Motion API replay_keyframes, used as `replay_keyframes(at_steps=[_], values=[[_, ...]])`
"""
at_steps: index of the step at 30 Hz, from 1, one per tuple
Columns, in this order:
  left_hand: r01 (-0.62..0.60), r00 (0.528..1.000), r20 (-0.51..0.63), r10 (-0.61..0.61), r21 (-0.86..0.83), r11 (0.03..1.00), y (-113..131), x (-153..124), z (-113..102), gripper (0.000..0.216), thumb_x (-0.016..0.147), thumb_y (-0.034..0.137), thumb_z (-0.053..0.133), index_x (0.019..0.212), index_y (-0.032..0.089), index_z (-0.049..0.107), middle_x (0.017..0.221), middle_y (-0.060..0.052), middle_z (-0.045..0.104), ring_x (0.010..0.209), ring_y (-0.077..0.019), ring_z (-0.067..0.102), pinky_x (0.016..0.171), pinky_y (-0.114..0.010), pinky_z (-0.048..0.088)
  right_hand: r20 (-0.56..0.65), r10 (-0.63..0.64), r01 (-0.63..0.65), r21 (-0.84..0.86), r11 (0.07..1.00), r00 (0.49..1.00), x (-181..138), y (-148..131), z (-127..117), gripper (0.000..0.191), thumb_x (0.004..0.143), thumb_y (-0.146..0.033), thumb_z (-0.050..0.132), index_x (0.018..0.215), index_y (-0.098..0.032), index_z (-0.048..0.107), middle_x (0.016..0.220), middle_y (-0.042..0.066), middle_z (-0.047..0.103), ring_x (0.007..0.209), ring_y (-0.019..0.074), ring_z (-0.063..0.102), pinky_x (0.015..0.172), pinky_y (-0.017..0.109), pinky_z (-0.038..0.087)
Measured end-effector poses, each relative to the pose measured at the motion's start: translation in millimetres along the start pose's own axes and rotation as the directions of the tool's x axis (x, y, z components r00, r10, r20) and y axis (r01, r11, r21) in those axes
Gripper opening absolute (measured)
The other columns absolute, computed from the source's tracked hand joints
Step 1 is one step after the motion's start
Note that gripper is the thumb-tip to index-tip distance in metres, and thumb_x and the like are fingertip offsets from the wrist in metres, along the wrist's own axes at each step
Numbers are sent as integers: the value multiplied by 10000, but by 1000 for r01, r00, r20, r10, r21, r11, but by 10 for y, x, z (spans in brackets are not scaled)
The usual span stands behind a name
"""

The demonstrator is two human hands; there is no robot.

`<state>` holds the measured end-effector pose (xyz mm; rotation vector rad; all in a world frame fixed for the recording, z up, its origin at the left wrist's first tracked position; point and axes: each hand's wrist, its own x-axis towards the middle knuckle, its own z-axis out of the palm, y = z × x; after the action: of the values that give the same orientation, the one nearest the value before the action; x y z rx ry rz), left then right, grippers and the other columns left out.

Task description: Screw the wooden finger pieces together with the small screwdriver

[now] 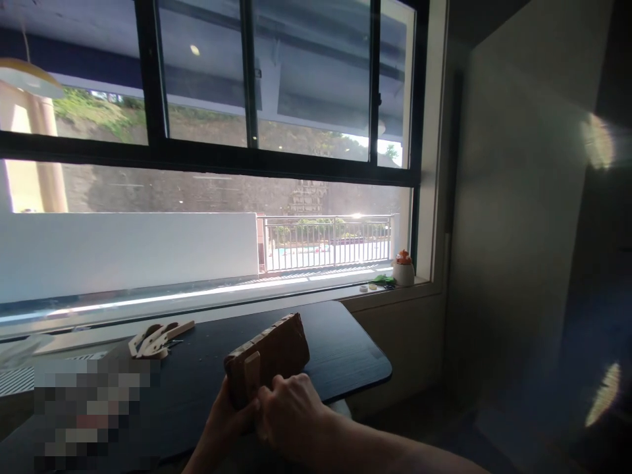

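Observation:
A brown wooden block-shaped model (274, 352) with notched edges is held up over the dark table (345, 355). My left hand (224, 411) grips it from below and behind, mostly hidden by the block and by my right hand. My right hand (289, 411) is closed at the block's near end, its fingers pinching a small pale wooden piece (251, 374) that stands against the block.
Several flat pale wooden parts (158, 337) lie on the table to the left. A blurred patch covers the near left. On the window sill at the right stand a small white and orange pot (403, 268) and green bits. A tall grey panel rises at the right.

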<state>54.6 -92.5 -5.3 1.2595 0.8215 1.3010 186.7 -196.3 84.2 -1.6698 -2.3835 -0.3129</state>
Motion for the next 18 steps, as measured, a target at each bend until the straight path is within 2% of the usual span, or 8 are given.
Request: replay_keyframes(at_steps=[3, 5, 8, 10, 11, 12, 14, 18], values=[[-20, 999, -31, 20, -18, 1000, 98, -51, 33, 681, 291, 263, 872, 925, 186, 636, 731, -18, 687, 761, -289, 653, 641, -353, 543, 1, 56, -56, 76, 996, 998, 41, 28, 60, 222, 739, -292, 529, 824, -143, 671, 728, 113, 675, 632, 244, 641, 566, 320, 459], [-21, 999, -45, 20, -25, 999, 169, -88, 70, 669, 283, 247, 871, 906, 177, 639, 730, -22, 686, 737, -281, 651, 621, -345, 538, -13, 107, -101, 254, 962, 994, 67, 103, 132, 233, 756, -308, 517, 803, -164, 694, 726, 91, 688, 648, 219, 644, 560, 278, 446], [-15, 999, -52, 12, -54, 998, 243, -139, 139, 649, 283, 238, 873, 884, 159, 639, 695, -21, 675, 684, -261, 642, 590, -332, 528, 2, 215, -172, 608, 775, 977, 116, 248, 279, 285, 787, -251, 465, 921, -184, 707, 811, 51, 707, 678, 148, 634, 542, 204, 421], [-10, 999, -48, 6, -89, 996, 260, -164, 180, 653, 295, 247, 875, 897, 153, 639, 672, -15, 666, 657, -248, 637, 573, -327, 522, 107, 250, -244, 742, 624, 962, 146, 328, 342, 329, 778, -215, 450, 992, -157, 694, 831, 51, 705, 646, 123, 614, 518, 183, 412], [-7, 999, -45, 2, -101, 995, 259, -171, 194, 655, 301, 252, 875, 904, 151, 638, 665, -13, 663, 645, -244, 635, 565, -324, 519, 143, 246, -265, 765, 588, 959, 153, 357, 348, 341, 775, -211, 448, 1009, -150, 688, 820, 50, 702, 633, 119, 605, 508, 180, 407], [-8, 999, -43, 4, -106, 994, 250, -174, 199, 653, 310, 258, 875, 908, 150, 636, 665, -14, 661, 638, -240, 634, 561, -322, 517, 149, 230, -260, 761, 594, 962, 151, 377, 334, 339, 776, -222, 452, 1010, -153, 687, 804, 47, 698, 630, 120, 601, 509, 183, 404], [-26, 999, -33, 23, -93, 995, 213, -162, 185, 641, 331, 270, 873, 912, 147, 631, 681, -21, 665, 649, -240, 639, 573, -321, 519, 90, 183, -194, 686, 701, 979, 119, 389, 258, 301, 779, -271, 480, 965, -175, 696, 776, 38, 688, 655, 132, 603, 537, 199, 404], [-80, 997, 0, 80, -15, 997, 74, -74, 79, 641, 388, 297, 862, 956, 154, 602, 755, -36, 684, 721, -246, 652, 636, -319, 530, -13, 119, -105, 388, 916, 993, -26, 312, 46, 265, 766, -380, 538, 837, -163, 672, 793, 65, 669, 735, 181, 611, 615, 246, 415]])
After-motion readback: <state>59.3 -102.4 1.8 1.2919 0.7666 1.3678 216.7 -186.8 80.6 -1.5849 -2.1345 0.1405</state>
